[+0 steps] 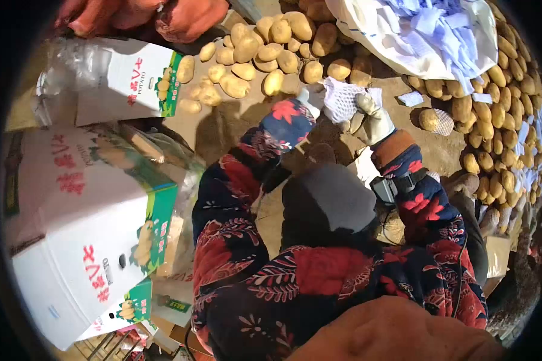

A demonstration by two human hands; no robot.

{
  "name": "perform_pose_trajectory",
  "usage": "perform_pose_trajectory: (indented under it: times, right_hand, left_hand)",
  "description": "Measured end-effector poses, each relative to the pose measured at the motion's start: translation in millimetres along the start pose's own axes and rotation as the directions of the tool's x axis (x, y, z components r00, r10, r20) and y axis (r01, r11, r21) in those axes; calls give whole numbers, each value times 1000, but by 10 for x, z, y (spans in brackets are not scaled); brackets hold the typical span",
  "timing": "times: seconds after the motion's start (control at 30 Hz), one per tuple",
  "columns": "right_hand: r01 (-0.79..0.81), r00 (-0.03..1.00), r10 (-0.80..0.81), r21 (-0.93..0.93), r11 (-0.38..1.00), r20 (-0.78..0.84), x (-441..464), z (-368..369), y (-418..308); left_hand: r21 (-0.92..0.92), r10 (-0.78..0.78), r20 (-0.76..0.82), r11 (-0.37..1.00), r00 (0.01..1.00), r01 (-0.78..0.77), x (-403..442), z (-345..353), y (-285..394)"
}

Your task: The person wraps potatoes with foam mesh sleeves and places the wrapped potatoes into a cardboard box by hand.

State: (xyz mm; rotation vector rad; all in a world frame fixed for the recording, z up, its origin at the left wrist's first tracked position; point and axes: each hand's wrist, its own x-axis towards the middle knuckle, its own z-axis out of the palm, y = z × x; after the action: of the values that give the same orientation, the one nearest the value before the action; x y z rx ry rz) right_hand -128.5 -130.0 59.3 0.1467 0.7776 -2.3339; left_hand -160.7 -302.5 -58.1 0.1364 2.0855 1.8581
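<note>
A white foam net sleeve [341,101] is stretched out between my two hands. My right hand [374,120], in a pale glove, pinches the right side of the net with fingers pressed together. At the net's left edge is my left hand [308,103], also gloved and mostly hidden by the floral sleeve; its fingers are hard to make out. Loose potatoes [272,82] lie on the ground just beyond my hands. To the right, one potato [429,120] sits partly inside a foam net.
White potato cartons [84,228] stand at the left. A large white sack [373,36] at the top holds bluish-white foam nets [433,30]. A big potato pile [496,132] spreads along the right. Red sacks [189,18] lie at the upper left.
</note>
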Motion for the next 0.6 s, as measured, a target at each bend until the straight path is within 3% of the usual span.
perform_pose_trajectory:
  times: [0.07,0.1,0.13,0.17,0.2,0.23,0.27,0.37,0.4,0.43,0.5,0.53,0.57,0.6]
  right_hand:
    - [-8,1000,8,-19,1000,17,54,-210,-46]
    - [2,999,0,-35,999,48,72,-294,-54]
    - [27,997,-28,-17,999,-77,41,-311,-76]
    - [114,987,-127,-118,986,-103,26,-523,-67]
    - [141,978,-159,-134,981,-135,-3,-567,-18]
    - [167,970,-188,-141,976,-153,-33,-701,-43]
    - [204,959,-229,-155,967,-168,-66,-794,-29]
    - [187,953,-184,-8,982,-240,-288,-1146,42]
    - [140,949,-146,-43,989,-278,-364,-1151,60]
    - [121,952,-127,-39,992,-279,-402,-1324,199]
    - [88,867,-198,-250,964,-458,-372,-1181,360]
    - [166,884,-298,-355,920,-359,-300,-1030,437]
    - [166,896,-318,-430,888,-311,-216,-1010,579]
    - [193,897,-332,-417,888,-292,-170,-972,721]
  left_hand:
    - [415,142,7,900,990,-133,-7,-85,134]
    - [627,-33,-8,778,999,31,73,-215,59]
    - [808,66,-154,582,986,87,-17,-378,116]
    - [818,-32,-414,426,910,387,24,-426,135]
    - [825,21,-480,353,877,442,-54,-597,116]
    - [805,-65,-500,331,863,492,-45,-708,32]
    - [735,-188,-573,312,798,602,-36,-784,-52]
    - [520,-301,-665,471,684,713,104,-965,-593]
    - [407,-394,-649,544,651,734,177,-1011,-715]
    - [414,-400,-637,544,659,730,87,-937,-603]
    - [31,-484,-481,824,731,566,-72,-572,-177]
    - [-179,-477,-336,879,812,443,-112,-384,-302]
    - [-401,-429,-200,856,881,326,-171,-168,-356]
    - [-447,-447,-151,827,882,342,-220,130,-400]
